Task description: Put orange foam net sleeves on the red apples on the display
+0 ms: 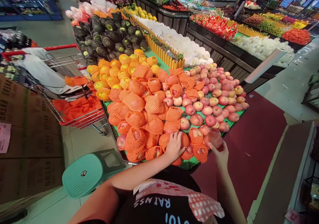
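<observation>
Right hand (220,151) is gripping a bare apple (213,139), round, no clear long axis; left hand (173,146), fingers spread, is resting on netted apples (139,117) beside it.

Front edge of the worktop (189,165) is jammed w/ netted apples (136,139), basically no gaps to slip my hands thru. Bare apples (210,120) on the right sit looser. Cart (74,111) and green stool (87,174) block my left; red mat (254,141) side is open.
</observation>
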Action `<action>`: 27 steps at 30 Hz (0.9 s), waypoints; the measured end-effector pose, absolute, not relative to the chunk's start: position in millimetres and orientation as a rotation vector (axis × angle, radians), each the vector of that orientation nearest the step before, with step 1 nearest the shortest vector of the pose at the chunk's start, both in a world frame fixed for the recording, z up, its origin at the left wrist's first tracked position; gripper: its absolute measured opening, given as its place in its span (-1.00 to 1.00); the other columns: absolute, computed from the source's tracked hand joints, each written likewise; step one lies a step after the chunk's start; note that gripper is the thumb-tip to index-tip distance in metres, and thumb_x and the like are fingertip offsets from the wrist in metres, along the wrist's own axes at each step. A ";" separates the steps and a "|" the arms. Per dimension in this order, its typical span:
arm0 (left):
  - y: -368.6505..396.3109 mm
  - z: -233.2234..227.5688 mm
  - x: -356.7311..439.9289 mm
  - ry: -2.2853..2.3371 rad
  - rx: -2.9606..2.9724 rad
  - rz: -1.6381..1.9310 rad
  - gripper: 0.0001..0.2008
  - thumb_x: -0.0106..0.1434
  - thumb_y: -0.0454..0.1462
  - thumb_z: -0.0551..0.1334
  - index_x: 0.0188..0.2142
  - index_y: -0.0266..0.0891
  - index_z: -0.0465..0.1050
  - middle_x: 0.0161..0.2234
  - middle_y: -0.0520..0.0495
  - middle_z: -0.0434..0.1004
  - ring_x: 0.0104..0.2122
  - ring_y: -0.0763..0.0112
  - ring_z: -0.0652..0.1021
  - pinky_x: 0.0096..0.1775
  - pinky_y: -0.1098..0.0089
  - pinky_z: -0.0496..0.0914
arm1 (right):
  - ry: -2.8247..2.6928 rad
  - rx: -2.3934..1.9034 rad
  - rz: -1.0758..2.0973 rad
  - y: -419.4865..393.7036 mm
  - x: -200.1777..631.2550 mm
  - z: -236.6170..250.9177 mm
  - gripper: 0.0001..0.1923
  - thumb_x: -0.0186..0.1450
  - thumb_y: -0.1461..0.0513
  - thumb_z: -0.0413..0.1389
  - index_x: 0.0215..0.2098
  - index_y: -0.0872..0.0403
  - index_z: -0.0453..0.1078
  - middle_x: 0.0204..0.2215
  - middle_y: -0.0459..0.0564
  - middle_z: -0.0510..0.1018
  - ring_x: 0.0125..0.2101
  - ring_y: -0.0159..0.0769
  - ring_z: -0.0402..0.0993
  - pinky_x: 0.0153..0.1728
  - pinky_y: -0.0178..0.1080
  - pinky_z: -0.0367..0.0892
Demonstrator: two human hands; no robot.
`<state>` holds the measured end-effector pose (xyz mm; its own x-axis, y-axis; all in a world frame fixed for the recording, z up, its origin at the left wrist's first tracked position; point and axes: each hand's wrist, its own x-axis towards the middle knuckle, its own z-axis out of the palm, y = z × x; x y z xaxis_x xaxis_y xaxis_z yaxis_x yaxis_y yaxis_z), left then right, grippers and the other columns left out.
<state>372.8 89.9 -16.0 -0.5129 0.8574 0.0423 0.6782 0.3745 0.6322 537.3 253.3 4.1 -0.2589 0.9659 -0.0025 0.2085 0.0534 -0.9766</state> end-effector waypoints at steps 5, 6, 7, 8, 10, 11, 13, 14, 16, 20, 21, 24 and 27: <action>84.6 -17.4 376.0 2.142 1.568 0.899 -0.47 0.26 -0.34 0.22 0.23 -0.28 0.29 0.39 -0.39 0.11 0.42 -0.06 0.09 0.33 -0.13 0.13 | -1.376 -1.234 1.407 249.5 551.1 -6.6 -0.42 -0.03 0.00 0.40 -0.12 0.08 0.48 -0.22 0.01 0.61 -0.19 -0.11 0.53 -0.09 -0.05 0.41; 82.4 -17.3 375.9 2.103 1.599 0.840 -0.43 0.21 -0.36 0.26 0.23 -0.26 0.30 0.42 -0.38 0.05 0.44 -0.07 0.03 0.35 -0.15 0.07 | -1.380 -1.229 1.416 245.8 550.2 -7.5 -0.43 -0.04 0.00 0.41 -0.13 0.09 0.49 -0.22 0.00 0.61 -0.20 -0.12 0.53 -0.09 -0.06 0.41; 79.5 -16.7 375.4 2.058 1.625 0.794 -0.37 0.17 -0.38 0.30 0.25 -0.26 0.31 0.45 -0.38 -0.04 0.46 -0.10 -0.03 0.36 -0.18 0.02 | -1.395 -1.222 1.425 241.5 548.5 -7.3 -0.44 -0.06 0.01 0.42 -0.15 0.09 0.49 -0.24 -0.01 0.61 -0.22 -0.13 0.53 -0.09 -0.06 0.41; 75.5 -15.3 374.4 2.010 1.645 0.772 -0.33 0.14 -0.38 0.34 0.26 -0.26 0.32 0.48 -0.38 -0.13 0.46 -0.13 -0.09 0.37 -0.19 -0.01 | -1.418 -1.216 1.432 236.6 546.1 -5.8 -0.44 -0.07 0.02 0.43 -0.16 0.09 0.49 -0.25 -0.02 0.61 -0.23 -0.14 0.52 -0.09 -0.06 0.41; 64.0 -9.3 370.5 1.918 1.669 0.803 -0.31 0.13 -0.36 0.37 0.27 -0.22 0.35 0.50 -0.35 -0.25 0.46 -0.17 -0.13 0.36 -0.21 0.01 | -1.491 -1.193 1.421 225.3 540.0 1.2 -0.42 -0.10 0.03 0.45 -0.17 0.08 0.48 -0.25 -0.02 0.60 -0.24 -0.14 0.52 -0.09 -0.03 0.42; 56.6 -4.3 367.6 1.888 1.669 0.846 -0.34 0.15 -0.36 0.36 0.26 -0.19 0.37 0.50 -0.31 -0.26 0.46 -0.18 -0.12 0.35 -0.20 0.04 | -1.547 -1.161 1.402 219.1 536.5 6.4 -0.39 -0.11 0.04 0.46 -0.15 0.07 0.46 -0.22 -0.01 0.59 -0.22 -0.12 0.52 -0.07 -0.01 0.43; 39.8 9.4 359.5 1.864 1.631 0.932 -0.44 0.21 -0.34 0.32 0.23 -0.14 0.44 0.49 -0.26 -0.15 0.45 -0.16 -0.04 0.35 -0.17 0.09 | -1.702 -1.061 1.320 205.7 529.3 18.7 -0.31 -0.12 0.06 0.48 -0.07 0.05 0.41 -0.11 0.05 0.57 -0.12 -0.07 0.52 -0.01 0.03 0.42; 31.0 17.9 354.5 1.861 1.592 0.963 -0.50 0.25 -0.32 0.31 0.19 -0.13 0.48 0.47 -0.26 -0.04 0.44 -0.15 0.04 0.34 -0.16 0.12 | -1.797 -1.016 1.251 198.6 525.4 24.6 -0.25 -0.13 0.06 0.48 -0.02 0.04 0.39 -0.05 0.08 0.55 -0.08 -0.05 0.51 0.01 0.04 0.42; 13.4 37.0 343.6 1.835 1.505 1.019 -0.64 0.33 -0.25 0.25 0.11 -0.14 0.55 0.37 -0.30 0.22 0.37 -0.10 0.25 0.31 -0.10 0.21 | -1.984 -0.995 1.061 184.2 516.9 33.7 -0.17 -0.13 0.04 0.49 0.05 0.02 0.36 0.00 0.11 0.52 -0.07 -0.04 0.50 -0.01 0.04 0.44; -18.0 72.8 323.6 1.706 1.391 1.245 -0.67 0.43 -0.16 0.14 0.09 -0.09 0.56 0.21 -0.24 0.46 0.19 0.09 0.50 0.21 0.08 0.37 | -2.136 -1.034 0.842 155.7 494.5 34.1 -0.17 -0.11 -0.05 0.47 0.04 0.05 0.37 -0.10 0.12 0.57 -0.20 -0.04 0.54 -0.15 0.00 0.49; -25.1 79.3 319.4 1.686 1.377 1.302 -0.67 0.44 -0.16 0.13 0.08 -0.08 0.56 0.19 -0.22 0.47 0.17 0.11 0.51 0.20 0.11 0.38 | -2.147 -1.014 0.856 148.8 487.7 31.2 -0.18 -0.09 -0.06 0.46 0.04 0.06 0.37 -0.11 0.13 0.58 -0.20 -0.03 0.54 -0.16 0.00 0.49; -45.6 90.3 307.0 1.684 1.377 1.362 -0.69 0.44 -0.17 0.12 0.04 -0.10 0.58 0.15 -0.21 0.51 0.15 0.14 0.52 0.19 0.14 0.38 | -2.241 -0.943 0.943 128.2 465.2 20.3 -0.23 -0.04 -0.06 0.43 0.03 0.06 0.36 -0.11 0.12 0.60 -0.18 -0.02 0.56 -0.11 0.02 0.49; -67.6 91.9 290.9 1.737 1.420 1.323 -0.68 0.46 -0.19 0.11 0.05 -0.12 0.58 0.15 -0.21 0.51 0.14 0.15 0.52 0.18 0.16 0.38 | -2.330 -0.945 0.984 107.9 439.8 10.1 -0.29 0.02 -0.04 0.41 0.04 0.04 0.35 -0.11 0.09 0.61 -0.13 0.00 0.57 -0.06 0.04 0.46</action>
